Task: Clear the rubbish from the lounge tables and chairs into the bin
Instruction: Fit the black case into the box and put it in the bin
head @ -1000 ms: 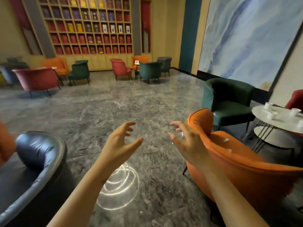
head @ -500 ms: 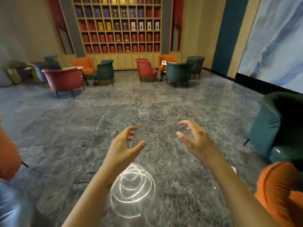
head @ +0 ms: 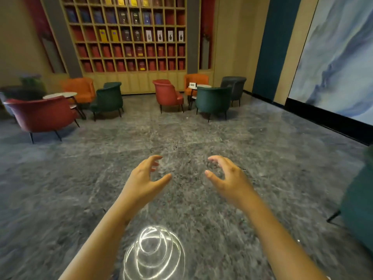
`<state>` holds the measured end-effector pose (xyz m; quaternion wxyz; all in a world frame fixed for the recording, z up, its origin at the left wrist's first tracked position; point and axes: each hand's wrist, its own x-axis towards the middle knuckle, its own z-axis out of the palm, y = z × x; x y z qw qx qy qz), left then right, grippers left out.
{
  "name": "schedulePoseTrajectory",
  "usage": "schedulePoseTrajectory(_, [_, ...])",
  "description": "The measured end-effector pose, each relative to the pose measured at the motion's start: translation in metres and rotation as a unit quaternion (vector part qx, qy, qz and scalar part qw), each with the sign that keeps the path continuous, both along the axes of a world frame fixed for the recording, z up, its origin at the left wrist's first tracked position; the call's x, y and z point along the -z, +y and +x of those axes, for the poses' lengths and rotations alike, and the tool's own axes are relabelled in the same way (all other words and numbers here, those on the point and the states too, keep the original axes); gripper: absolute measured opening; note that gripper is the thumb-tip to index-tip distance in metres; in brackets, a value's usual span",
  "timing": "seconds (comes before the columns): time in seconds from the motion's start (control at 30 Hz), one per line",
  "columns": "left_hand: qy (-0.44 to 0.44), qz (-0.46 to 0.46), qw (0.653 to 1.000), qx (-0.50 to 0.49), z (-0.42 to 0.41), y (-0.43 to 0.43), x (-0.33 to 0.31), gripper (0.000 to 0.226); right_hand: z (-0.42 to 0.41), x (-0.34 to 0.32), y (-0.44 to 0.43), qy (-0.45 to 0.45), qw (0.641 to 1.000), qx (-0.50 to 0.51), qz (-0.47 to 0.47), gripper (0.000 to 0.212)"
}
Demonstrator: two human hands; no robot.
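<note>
1. Mid-room, over the grey floor (head: 201,134), both hands were raised level with each other, well apart.
2. Left hand (head: 144,178): fingers bent in a loose claw and spread, thumb out with a clear gap to the fingers. It held nothing.
3. Right hand (head: 228,178): mirrored pose, fingers bent and apart, thumb off the fingers. It held nothing.
4. Far left group, near the shelf wall (head: 129,37): red chair (head: 40,116), orange chair (head: 80,89) and green chair (head: 109,98) stood round the left table (head: 60,95).
5. Far centre group: second red chair (head: 167,93), second orange chair (head: 196,79), teal chair (head: 214,100) and grey chair (head: 234,85) stood round the centre table (head: 201,86).
6. White item (head: 192,85) sat on the centre table, too small to tell if it was rubbish.
7. Edge chair (head: 359,209), green, was cut off at the right frame edge, beside the right forearm.
8. Ring-shaped glare (head: 154,253) lay on the floor between the forearms.
9. Mural (head: 339,57), blue and white, covered the right wall.
10. Rubbish and bin: I could not tell where either was from this view.
</note>
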<state>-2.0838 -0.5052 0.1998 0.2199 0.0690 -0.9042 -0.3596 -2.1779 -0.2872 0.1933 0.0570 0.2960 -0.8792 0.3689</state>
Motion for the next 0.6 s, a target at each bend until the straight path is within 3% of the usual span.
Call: schedulePoseTrajectory(0.6, [-0.027, -0.007, 1.0, -0.003, -0.626, -0.316, -0.003, 0.057, -0.626, -0.008, -0.319, 0.005, 1.0, -0.003, 0.008, 0.045])
